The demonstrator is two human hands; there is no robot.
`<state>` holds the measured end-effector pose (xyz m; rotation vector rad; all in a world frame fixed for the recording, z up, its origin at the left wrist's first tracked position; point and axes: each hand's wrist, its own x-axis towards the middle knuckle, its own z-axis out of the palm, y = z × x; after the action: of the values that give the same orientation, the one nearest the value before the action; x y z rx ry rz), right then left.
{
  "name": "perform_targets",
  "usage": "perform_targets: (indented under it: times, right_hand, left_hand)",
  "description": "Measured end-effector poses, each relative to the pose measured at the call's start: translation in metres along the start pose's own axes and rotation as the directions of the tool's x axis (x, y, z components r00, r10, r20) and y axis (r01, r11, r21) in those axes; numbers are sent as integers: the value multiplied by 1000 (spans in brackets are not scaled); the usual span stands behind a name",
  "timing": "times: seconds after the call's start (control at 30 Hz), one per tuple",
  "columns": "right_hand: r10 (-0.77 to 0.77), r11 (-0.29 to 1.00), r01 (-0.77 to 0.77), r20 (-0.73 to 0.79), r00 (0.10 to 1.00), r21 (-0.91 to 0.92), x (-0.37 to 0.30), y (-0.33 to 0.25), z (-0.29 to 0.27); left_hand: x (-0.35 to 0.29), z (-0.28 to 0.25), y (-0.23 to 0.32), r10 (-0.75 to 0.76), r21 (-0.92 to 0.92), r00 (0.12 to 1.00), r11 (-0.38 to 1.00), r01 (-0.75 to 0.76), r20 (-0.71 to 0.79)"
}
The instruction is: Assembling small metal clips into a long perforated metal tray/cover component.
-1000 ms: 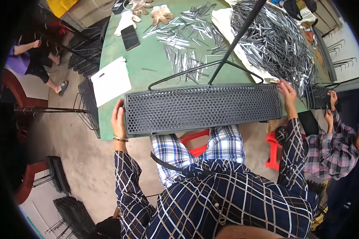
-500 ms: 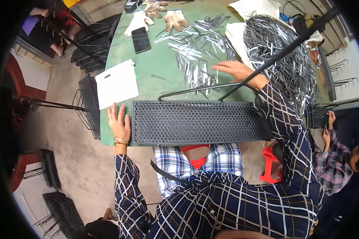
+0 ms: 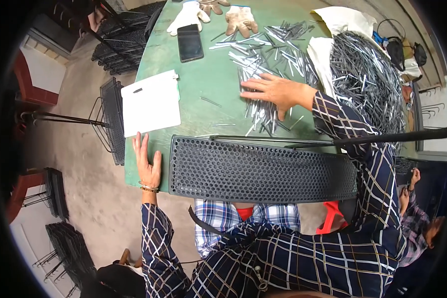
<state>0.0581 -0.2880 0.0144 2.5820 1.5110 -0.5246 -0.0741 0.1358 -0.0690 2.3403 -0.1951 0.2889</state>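
Observation:
A black perforated metal panel (image 3: 258, 171) with a rod frame lies across the near edge of the green table (image 3: 203, 79), over my lap. Beside its left end, my left hand (image 3: 148, 166) rests flat on the table edge, fingers spread and holding nothing. Beyond the panel, my right hand (image 3: 275, 92) is over a scattered pile of thin black and silvery strips (image 3: 263, 116), fingers stretched out. Whether its fingertips touch the strips is hard to tell. My right forearm reaches across the panel's right end and hides part of it.
A white sack (image 3: 320, 59) spills a big heap of strips (image 3: 367, 84) at the right. Papers (image 3: 151, 107), a phone (image 3: 190, 43) and work gloves (image 3: 241, 21) lie on the table. A black rod (image 3: 397, 136) juts right. A co-worker's hands (image 3: 407, 188) show far right.
My right hand has moved left and nearer, over the strips. The panel has shifted slightly and tilted, its rod swinging down toward the right. My left hand stays on the table edge.

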Motion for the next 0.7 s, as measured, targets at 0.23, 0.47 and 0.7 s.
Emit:
perform_targets:
  times: [0.23,0.47,0.7]
  right_hand:
    - [31,996,-26,-54,998,83,25,14,-1]
    - [206,974,-209,47,977,88,3,13,12]
    - [522,824,-457,-133,843,335,-14,27,37]
  left_hand:
    - [1,0,0,5,-5,1000,1000,-5,-12]
    - [0,0,-4,-7,-5,999,1000,7,-44]
    - [0,3,-3,8,17,999,1000,-7,-45]
